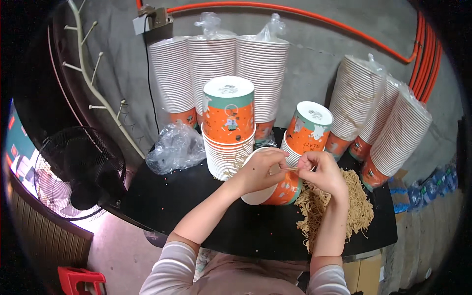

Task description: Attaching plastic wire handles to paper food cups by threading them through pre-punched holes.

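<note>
Tan strand (291, 169): being pinched between left hand (263, 169) and right hand (322, 172), seemingly for drawing it taut. Being held near a cup (285, 191) lying sideways on the black bench (236, 223), beside a tangled tan heap (361, 206) placed, probably, for easy reach.

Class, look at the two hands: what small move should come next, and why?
Perhaps lower the thin, pale, string-like strand toward the tipped orange, green and white paper cup: the left hand and right hand seem to pinch the strand between them, and the cup lies on its side below them in view.
</note>
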### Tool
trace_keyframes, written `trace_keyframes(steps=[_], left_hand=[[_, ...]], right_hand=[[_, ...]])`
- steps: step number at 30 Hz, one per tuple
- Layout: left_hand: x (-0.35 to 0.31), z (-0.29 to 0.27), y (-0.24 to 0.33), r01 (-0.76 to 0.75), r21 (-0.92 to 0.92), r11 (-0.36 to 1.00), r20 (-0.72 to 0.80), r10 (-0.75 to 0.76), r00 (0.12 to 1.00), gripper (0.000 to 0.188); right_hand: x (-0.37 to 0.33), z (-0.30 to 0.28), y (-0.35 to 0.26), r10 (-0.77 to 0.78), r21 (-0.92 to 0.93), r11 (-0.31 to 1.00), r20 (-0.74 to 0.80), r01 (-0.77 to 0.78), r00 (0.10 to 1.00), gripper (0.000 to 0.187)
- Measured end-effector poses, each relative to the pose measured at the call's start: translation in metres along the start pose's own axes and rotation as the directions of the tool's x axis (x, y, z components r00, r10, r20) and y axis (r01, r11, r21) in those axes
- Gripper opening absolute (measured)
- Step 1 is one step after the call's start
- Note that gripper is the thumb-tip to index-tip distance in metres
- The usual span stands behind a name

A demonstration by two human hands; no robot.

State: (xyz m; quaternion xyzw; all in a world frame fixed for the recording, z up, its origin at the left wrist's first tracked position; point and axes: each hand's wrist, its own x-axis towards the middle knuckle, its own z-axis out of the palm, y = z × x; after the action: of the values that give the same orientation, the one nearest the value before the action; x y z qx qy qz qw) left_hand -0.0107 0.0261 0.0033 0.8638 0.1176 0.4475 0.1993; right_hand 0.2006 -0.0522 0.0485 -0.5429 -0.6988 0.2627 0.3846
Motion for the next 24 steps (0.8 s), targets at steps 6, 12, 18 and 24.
trace_keyframes(steps=[6, 12, 18, 24], left_hand=[[0.002, 0.001, 0.002, 0.011, 0.002, 1.0, 0.057, -0.011, 0.998, 0.016], [-0.001, 0.001, -0.001, -0.015, 0.067, 0.998, 0.07, 0.01, 0.998, 0.014], [-0.002, -0.001, 0.0, -0.008, 0.068, 0.998, 0.055, 0.004, 0.998, 0.016], [0.003, 0.0, 0.009, 0.057, 0.025, 0.998, 0.065, -0.058, 0.996, 0.013]], right_hand=[[-0.001, 0.0, 0.0, -0.01, -0.002, 1.0, -0.017, 0.01, 1.0, 0.011], [-0.004, 0.0, -0.002, 0.049, -0.039, 0.998, 0.038, -0.047, 0.998, 0.012], [-0.006, -0.004, -0.01, 0.035, -0.109, 0.994, 0.073, -0.027, 0.997, 0.012], [-0.005, -0.005, -0.001, -0.102, -0.045, 0.994, 0.027, 0.103, 0.994, 0.014]])
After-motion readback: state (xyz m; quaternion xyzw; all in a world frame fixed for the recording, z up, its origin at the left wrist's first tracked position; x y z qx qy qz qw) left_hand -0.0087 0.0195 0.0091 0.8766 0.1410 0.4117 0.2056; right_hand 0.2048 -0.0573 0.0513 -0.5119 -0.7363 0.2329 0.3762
